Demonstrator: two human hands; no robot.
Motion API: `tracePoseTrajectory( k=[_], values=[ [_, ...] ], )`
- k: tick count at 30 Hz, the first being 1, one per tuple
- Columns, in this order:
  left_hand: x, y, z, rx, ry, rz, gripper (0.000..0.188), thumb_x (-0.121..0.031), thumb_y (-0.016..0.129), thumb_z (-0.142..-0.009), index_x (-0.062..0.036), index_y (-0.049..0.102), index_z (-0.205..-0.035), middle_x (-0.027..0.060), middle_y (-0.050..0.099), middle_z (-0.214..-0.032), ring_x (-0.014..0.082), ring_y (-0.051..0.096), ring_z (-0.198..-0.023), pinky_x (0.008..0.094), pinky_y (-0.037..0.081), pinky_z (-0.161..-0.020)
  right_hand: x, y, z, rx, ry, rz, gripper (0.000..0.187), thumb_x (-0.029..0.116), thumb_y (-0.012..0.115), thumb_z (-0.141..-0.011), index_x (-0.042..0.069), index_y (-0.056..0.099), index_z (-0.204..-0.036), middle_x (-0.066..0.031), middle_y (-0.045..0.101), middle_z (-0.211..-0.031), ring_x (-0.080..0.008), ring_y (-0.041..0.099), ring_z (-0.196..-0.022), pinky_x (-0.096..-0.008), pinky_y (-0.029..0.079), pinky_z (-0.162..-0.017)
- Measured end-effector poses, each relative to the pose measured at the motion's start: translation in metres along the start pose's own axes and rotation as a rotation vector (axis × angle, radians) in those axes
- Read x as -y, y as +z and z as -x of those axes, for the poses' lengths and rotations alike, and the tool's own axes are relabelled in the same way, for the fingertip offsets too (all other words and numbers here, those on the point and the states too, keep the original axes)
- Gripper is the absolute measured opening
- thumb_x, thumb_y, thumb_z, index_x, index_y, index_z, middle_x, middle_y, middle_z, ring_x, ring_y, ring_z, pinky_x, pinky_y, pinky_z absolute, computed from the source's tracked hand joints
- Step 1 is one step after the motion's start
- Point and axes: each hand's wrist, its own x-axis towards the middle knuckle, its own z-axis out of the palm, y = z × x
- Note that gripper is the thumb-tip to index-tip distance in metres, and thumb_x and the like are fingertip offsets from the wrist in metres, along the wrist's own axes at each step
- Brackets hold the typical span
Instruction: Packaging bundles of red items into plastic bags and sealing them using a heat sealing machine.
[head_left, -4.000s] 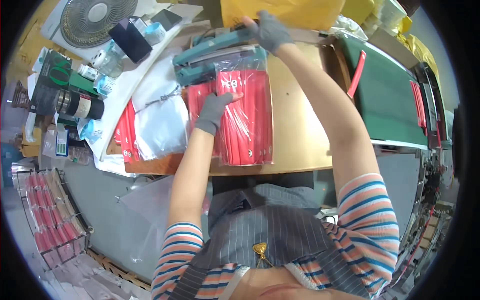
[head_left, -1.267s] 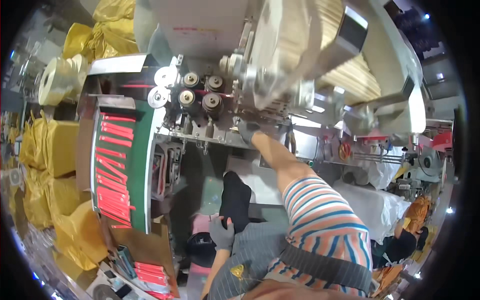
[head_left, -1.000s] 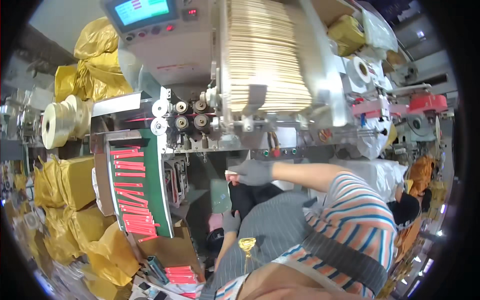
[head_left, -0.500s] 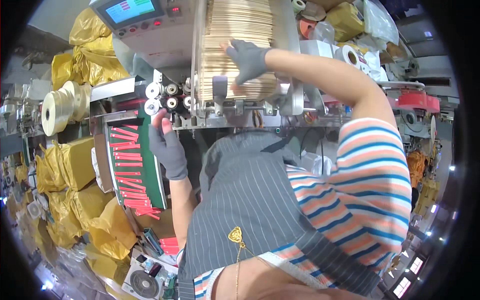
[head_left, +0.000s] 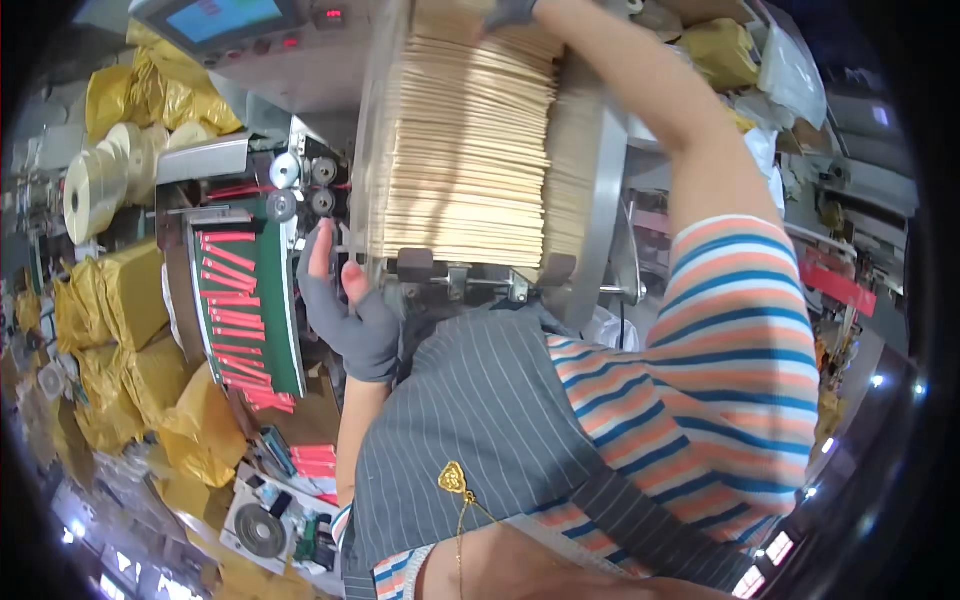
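Note:
My left hand [head_left: 352, 318], in a grey glove with bare fingertips, is raised beside the front left corner of the hopper, just below the small rollers [head_left: 322, 187]. Its fingers and thumb are apart, with nothing between them. Thin pale wooden sticks [head_left: 470, 150] lie crosswise in a deep, tight stack inside the hopper [head_left: 372, 140], which has see-through side walls. At the far end of that stack is my right hand [head_left: 512, 12], gloved in grey. The upper picture edge cuts it off, so its fingers and anything in them are hidden.
Left of the rollers, narrow red packets [head_left: 235, 315] lie in a row on a green conveyor belt [head_left: 280, 310]. A control screen [head_left: 225, 20] stands at the far left. Film rolls [head_left: 95, 190], yellow sacks [head_left: 125, 290] and a fan unit [head_left: 258, 530] fill the left side.
My right hand has moved from the middle of the stick stack to its far end. My left hand stays near the rollers, its thumb spread. The whole view has shifted, showing more of the stack.

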Motion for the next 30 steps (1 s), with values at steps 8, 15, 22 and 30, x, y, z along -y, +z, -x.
tracePoseTrajectory(
  k=[8,15,22,30],
  values=[
    [0.008,0.005,-0.001,0.000,-0.059,0.052,0.030,-0.013,0.041,-0.094,0.0076,0.055,-0.111,0.0179,0.060,-0.107,0.0251,0.058,-0.096,0.0324,0.044,-0.086,-0.044,0.004,-0.051,-0.035,0.052,-0.193,0.127,0.058,0.079,-0.046,0.007,0.014,-0.143,-0.0222,0.032,-0.133,-0.0382,0.031,-0.124,-0.0475,0.030,-0.100],
    [0.008,0.003,0.008,-0.041,-0.193,0.097,0.029,-0.010,0.040,-0.093,0.0073,0.055,-0.111,0.0174,0.061,-0.105,0.0226,0.058,-0.094,0.0307,0.044,-0.085,-0.038,0.021,-0.050,-0.103,0.071,-0.222,0.121,0.056,0.078,-0.050,0.009,0.017,-0.143,-0.0204,0.035,-0.133,-0.0378,0.034,-0.123,-0.0491,0.031,-0.099],
    [0.013,0.002,0.008,-0.018,-0.135,0.118,0.029,-0.012,0.042,-0.093,0.0072,0.055,-0.111,0.0166,0.062,-0.104,0.0219,0.059,-0.093,0.0305,0.045,-0.083,-0.023,0.024,-0.045,-0.117,0.210,-0.343,0.121,0.063,0.071,-0.058,0.012,0.005,-0.146,-0.0177,0.014,-0.149,-0.0367,0.014,-0.137,-0.0496,0.014,-0.109],
    [0.007,0.001,0.003,-0.002,-0.033,0.012,0.029,-0.012,0.042,-0.094,0.0070,0.057,-0.110,0.0132,0.064,-0.101,0.0166,0.059,-0.089,0.0274,0.046,-0.080,0.054,0.043,0.062,0.274,-0.369,-0.340,0.022,0.006,0.052,-0.075,-0.002,0.065,-0.091,-0.0200,0.064,-0.094,-0.0355,0.062,-0.088,-0.0401,0.050,-0.076]
  ],
)
